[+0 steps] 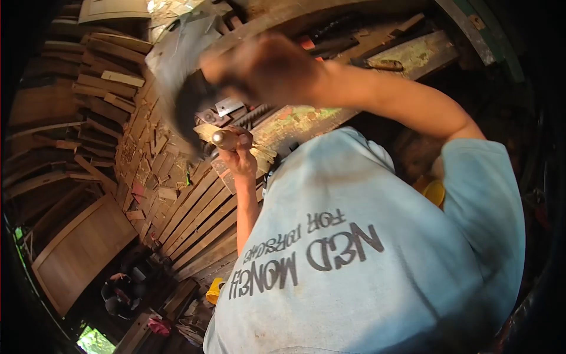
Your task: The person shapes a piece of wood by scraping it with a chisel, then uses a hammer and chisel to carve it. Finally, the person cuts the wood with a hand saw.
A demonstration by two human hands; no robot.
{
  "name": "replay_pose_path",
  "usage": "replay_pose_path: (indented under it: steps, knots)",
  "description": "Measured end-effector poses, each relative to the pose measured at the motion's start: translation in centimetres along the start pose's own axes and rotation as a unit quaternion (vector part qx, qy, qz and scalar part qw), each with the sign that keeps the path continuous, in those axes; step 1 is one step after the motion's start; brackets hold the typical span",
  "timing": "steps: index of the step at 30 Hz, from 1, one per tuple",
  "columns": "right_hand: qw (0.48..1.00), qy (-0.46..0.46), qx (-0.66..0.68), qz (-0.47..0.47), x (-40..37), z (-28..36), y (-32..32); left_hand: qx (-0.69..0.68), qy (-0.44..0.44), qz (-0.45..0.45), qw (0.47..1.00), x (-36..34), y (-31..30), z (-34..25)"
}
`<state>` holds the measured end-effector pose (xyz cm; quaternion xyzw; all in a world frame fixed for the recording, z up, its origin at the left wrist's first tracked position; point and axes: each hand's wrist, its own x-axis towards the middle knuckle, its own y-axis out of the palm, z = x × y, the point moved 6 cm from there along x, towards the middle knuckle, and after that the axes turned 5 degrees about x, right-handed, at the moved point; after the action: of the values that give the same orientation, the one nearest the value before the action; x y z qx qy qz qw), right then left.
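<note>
My left hand point(240, 147) is closed around the wooden handle of an upright chisel-like tool point(223, 139). The rounded handle end faces me with a shiny tip, and its working end is hidden. Above and to the right, my right hand point(268, 68) is smeared by motion, its fingers curled around a tool. That dark and grey tool point(191, 103) is too blurred to name exactly. Beside the left hand lie a small metal plate point(229, 106), other metal pieces and pale wood shavings point(263, 154).
A long worn beam point(309, 121) runs past the hands. Wood offcuts point(159, 159) and stacked boards point(112, 65) fill the left, with a wooden panel point(88, 251) leaning at lower left. Another person point(121, 292) is low in the background. A yellow container point(215, 290) sits near my shirt.
</note>
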<state>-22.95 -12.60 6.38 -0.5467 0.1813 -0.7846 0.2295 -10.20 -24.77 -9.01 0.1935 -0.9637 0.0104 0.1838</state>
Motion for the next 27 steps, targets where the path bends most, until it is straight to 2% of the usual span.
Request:
replay_pose_path:
  steps: [1,2,4,5,6,7,8,9,10,11,12,13,14,15,16,18,19,20,21,22,23,24,25,26,27]
  knots:
    - [0.981,0.036,-0.088,0.166,-1.4,0.5,1.4,0.067,-0.020,0.009,0.998,-0.2,-0.1,0.4]
    - [0.974,-0.018,-0.134,0.184,-1.1,0.9,1.7,0.027,-0.024,-0.006,0.999,-0.3,-0.1,0.5]
    - [0.987,-0.008,-0.071,0.141,0.4,0.8,0.9,0.052,0.027,-0.008,0.998,0.1,0.4,-0.3]
    - [0.999,-0.021,0.012,0.030,1.6,0.8,-0.1,0.055,0.009,-0.021,0.998,0.1,0.0,0.0]
    - [0.999,0.032,0.035,0.000,2.2,0.3,-1.0,0.053,-0.015,-0.030,0.998,-0.3,-0.3,0.2]
    - [0.983,0.128,0.108,-0.069,2.7,0.2,-2.1,0.073,-0.033,-0.020,0.997,-0.7,-0.5,0.7]
    - [0.991,0.107,0.028,-0.081,2.1,0.0,-2.1,0.049,0.002,0.014,0.999,-1.8,-1.0,2.1]
    - [0.994,0.014,-0.107,-0.012,0.6,0.6,-1.7,0.233,0.098,0.005,0.968,-5.1,-2.3,6.7]
    - [0.996,-0.040,-0.025,0.081,-1.1,-0.6,0.2,0.372,0.090,-0.034,0.923,-7.2,-1.8,10.9]
    - [0.987,-0.009,-0.062,0.150,-1.1,-0.7,0.0,0.178,-0.073,-0.017,0.981,-3.0,-0.3,2.1]
    - [0.990,-0.031,-0.025,0.133,-0.1,-1.2,-0.8,0.156,-0.015,0.020,0.987,-1.1,0.3,0.7]
    - [0.982,0.045,-0.060,0.174,-1.4,-4.4,-1.9,0.099,-0.071,0.026,0.992,-0.3,0.6,-0.2]
    - [0.989,0.044,-0.134,0.041,-1.7,-5.1,-3.7,0.122,-0.010,0.011,0.992,0.6,0.7,-1.8]
    - [0.980,0.198,-0.005,-0.018,-1.2,-6.2,-4.3,0.145,0.012,0.014,0.989,0.8,0.6,-2.2]
    - [0.926,0.351,0.118,-0.071,-1.3,-7.2,-4.5,0.131,-0.035,0.033,0.990,0.6,0.4,-2.4]
    - [0.982,0.156,0.107,0.021,-1.1,-3.9,-1.2,0.115,-0.052,0.032,0.991,0.1,0.4,-2.0]
    - [0.971,0.056,-0.073,0.219,-2.2,-2.1,0.8,0.111,-0.061,0.018,0.992,-0.1,0.2,-1.9]
    - [0.983,0.025,-0.029,0.181,-0.7,-0.6,0.3,0.105,-0.073,0.012,0.992,-0.2,0.0,-1.6]
    - [0.983,0.056,-0.052,0.169,-0.8,-2.2,-0.5,0.150,0.024,-0.021,0.988,0.2,-0.3,-2.6]
    - [0.981,0.084,-0.072,0.160,-1.6,-4.7,-1.2,0.146,0.019,-0.020,0.989,0.7,-0.6,-2.7]
    - [0.997,0.056,-0.052,-0.024,-1.1,-5.3,-2.6,0.149,0.004,-0.021,0.989,0.4,-0.8,-2.6]
    - [0.915,0.374,0.147,-0.006,-2.7,-8.7,-2.0,0.149,-0.010,-0.022,0.989,-0.2,-0.8,-2.3]
    - [0.915,0.378,0.142,-0.001,-1.9,-7.2,-1.1,0.131,-0.009,-0.016,0.991,-0.2,-0.7,-2.0]
    - [0.962,0.249,0.075,0.081,-0.4,-4.3,0.2,0.122,-0.013,-0.015,0.992,-0.6,-0.9,-1.4]
    - [0.980,0.118,0.001,0.163,0.3,-1.8,1.3,0.112,-0.004,-0.035,0.993,-1.3,-1.2,-0.4]
